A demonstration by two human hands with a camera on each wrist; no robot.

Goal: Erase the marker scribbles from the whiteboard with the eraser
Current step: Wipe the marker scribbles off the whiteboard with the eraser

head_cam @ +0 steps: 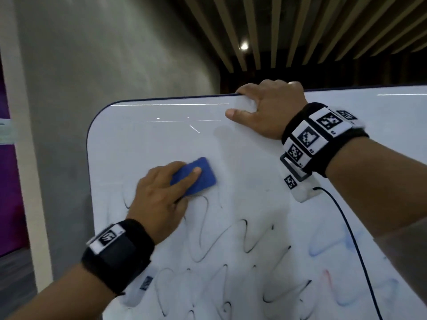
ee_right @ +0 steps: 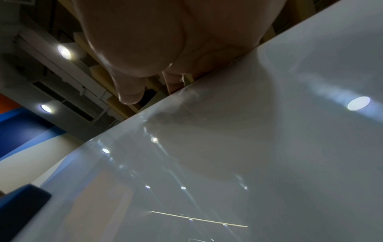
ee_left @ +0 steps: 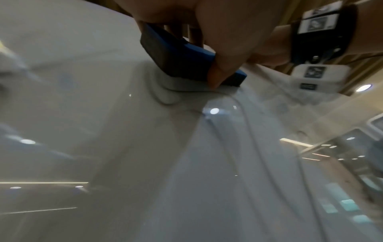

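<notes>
A white whiteboard point(head_cam: 242, 162) with a dark rim fills the head view, tilted back. Black wavy scribbles point(head_cam: 221, 245) cover its lower half, with faint blue and red marks point(head_cam: 328, 250) to the right. My left hand point(head_cam: 161, 197) grips a blue eraser point(head_cam: 198, 176) and presses it flat on the board just above the top scribbles. In the left wrist view the eraser point(ee_left: 176, 55) has a dark felt face on the board point(ee_left: 145, 163), pinched by thumb and fingers. My right hand point(head_cam: 265, 109) grips the board's top edge, fingers curled over it, thumb on the front face.
A grey wall point(head_cam: 104, 54) stands behind the board at the left, with a pale pillar point(head_cam: 25, 158) and a purple panel. A slatted ceiling point(head_cam: 323, 26) with a spotlight is above. A black cable point(head_cam: 351, 239) hangs from my right wristband across the board.
</notes>
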